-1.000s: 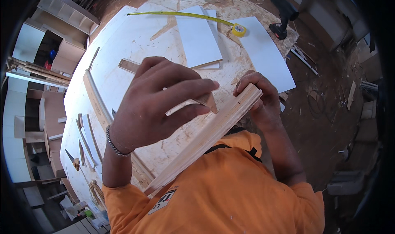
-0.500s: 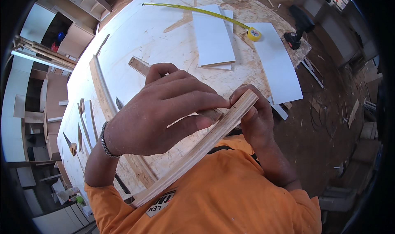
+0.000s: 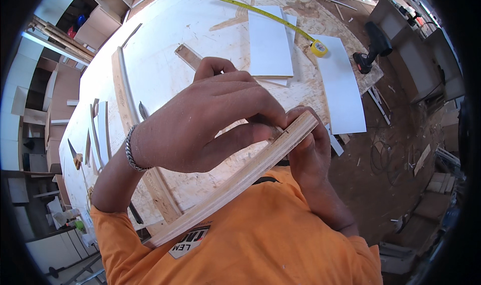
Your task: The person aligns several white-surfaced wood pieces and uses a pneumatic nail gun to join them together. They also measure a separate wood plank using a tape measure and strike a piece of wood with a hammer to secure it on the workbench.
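A long plywood strip (image 3: 235, 184) slants across in front of my chest, its layered edge facing up. My right hand (image 3: 313, 149) is closed round its upper right end, thumb on the near side and fingers behind. My left hand (image 3: 200, 117), with a chain bracelet on the wrist, is closed in a pinch beside that end. Between its thumb and fingers shows the end of a wooden piece (image 3: 276, 132), against the plywood strip's far side. Beyond my left knuckles juts a narrow wooden strip (image 3: 188, 55); my hand hides whether they are one piece.
Another long wooden strip (image 3: 124, 92) lies on the worktable (image 3: 160, 29) at left, near a handsaw (image 3: 76, 157) and thin offcuts (image 3: 102, 129). White panels (image 3: 270, 44), a yellow tape measure (image 3: 318, 48) pulled out, and a cordless drill (image 3: 373, 47) lie at the far right.
My left thumb and fingers have closed in tighter near the plywood strip's end, covering more of the wooden piece. My right hand keeps its grip. The whole view has shifted slightly.
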The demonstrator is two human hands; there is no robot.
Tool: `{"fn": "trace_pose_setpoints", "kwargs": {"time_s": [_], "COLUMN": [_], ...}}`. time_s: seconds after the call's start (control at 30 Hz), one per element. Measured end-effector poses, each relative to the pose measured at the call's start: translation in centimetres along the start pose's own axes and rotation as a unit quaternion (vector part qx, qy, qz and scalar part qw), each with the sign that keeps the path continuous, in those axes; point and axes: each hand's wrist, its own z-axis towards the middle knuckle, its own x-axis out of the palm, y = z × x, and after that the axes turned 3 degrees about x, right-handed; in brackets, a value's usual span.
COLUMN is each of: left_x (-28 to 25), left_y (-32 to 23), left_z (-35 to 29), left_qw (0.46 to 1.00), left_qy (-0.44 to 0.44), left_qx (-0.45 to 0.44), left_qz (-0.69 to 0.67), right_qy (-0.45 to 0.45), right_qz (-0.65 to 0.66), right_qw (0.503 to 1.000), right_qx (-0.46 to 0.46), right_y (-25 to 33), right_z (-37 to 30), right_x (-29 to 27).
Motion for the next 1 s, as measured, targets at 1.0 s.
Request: {"fn": "trace_pose_setpoints", "kwargs": {"time_s": [1.0], "left_x": [3.4], "left_y": [-2.3], "left_z": [3.5], "left_qw": [0.988], "left_qy": [0.038], "left_qx": [0.148], "left_qz": [0.023], "right_qy": [-0.148], "right_qz": [-0.023], "right_qw": [0.983], "right_qx": [-0.104], "right_y": [1.6], "right_z": [-7.0], "right_x": [-0.7]}}
